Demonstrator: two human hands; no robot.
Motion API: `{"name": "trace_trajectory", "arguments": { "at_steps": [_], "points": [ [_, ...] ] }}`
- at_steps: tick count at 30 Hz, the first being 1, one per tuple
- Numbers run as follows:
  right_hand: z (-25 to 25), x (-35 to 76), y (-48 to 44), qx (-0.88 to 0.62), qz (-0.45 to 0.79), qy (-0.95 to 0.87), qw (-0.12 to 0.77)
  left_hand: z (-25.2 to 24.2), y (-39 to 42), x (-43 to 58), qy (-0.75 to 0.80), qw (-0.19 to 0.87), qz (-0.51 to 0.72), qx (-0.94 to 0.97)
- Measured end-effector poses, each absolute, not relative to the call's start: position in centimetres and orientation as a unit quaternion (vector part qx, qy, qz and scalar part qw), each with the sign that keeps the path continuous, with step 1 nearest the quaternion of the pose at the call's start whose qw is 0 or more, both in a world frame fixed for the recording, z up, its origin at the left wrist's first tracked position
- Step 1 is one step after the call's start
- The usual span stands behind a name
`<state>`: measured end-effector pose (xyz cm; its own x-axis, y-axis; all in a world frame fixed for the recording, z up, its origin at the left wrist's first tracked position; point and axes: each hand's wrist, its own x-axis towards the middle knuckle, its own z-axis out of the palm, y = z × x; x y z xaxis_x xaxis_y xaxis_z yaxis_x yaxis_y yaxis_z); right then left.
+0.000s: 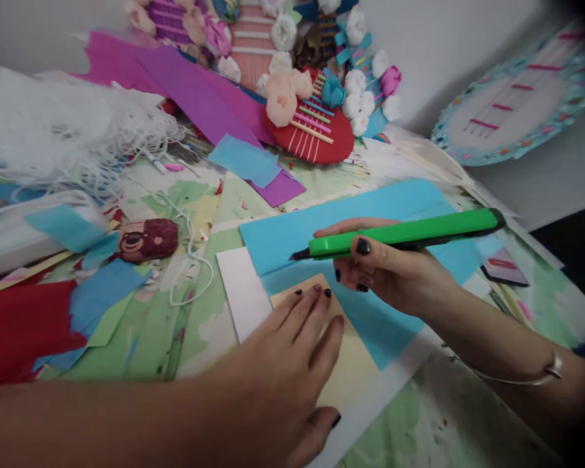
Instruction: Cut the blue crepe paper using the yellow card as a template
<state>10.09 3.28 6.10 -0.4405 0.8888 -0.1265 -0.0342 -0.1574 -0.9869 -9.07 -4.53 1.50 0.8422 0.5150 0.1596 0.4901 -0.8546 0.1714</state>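
My right hand (397, 276) is closed around a green utility knife (409, 233) with a dark pointed tip, raised over a light blue sheet of paper (409, 201). The tip points left, and I cannot tell whether it touches the sheet. My left hand (287, 364) lies flat with its fingers stretched out on a cream piece of paper (355, 364), which overlaps the blue sheet. Beneath both is a white sheet (244, 286), showing at the left and along the lower right. Part of the cream piece is hidden under my left hand.
White yarn (63, 123) is heaped at the left, near a brown bear-faced case (149, 239). Red (24, 328) and blue paper scraps lie below. Purple paper strips (195, 91) and a red oval craft piece (316, 133) stand behind. A decorated oval (511, 104) leans at the right.
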Motion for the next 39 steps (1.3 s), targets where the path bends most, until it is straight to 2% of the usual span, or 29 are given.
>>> {"name": "trace_trajectory", "arguments": {
  "at_steps": [8, 15, 30, 39],
  "points": [
    [3.1, 8.8, 4.5, -0.383, 0.693, -0.52, 0.321, 1.0, -3.8, -9.0, 0.261, 0.026, 0.125, 0.957],
    [2.7, 9.7, 4.3, -0.426, 0.609, -0.599, 0.298, 0.7, -3.6, -8.9, 0.265, 0.0, 0.136, 0.954],
    [3.1, 9.1, 3.9, -0.446, 0.562, -0.633, 0.29, 0.6, -3.6, -8.8, 0.261, -0.003, 0.133, 0.956],
    [3.3, 8.9, 3.8, -0.446, 0.494, -0.686, 0.295, 0.5, -3.7, -8.7, 0.266, 0.004, 0.13, 0.955]
  ]
}}
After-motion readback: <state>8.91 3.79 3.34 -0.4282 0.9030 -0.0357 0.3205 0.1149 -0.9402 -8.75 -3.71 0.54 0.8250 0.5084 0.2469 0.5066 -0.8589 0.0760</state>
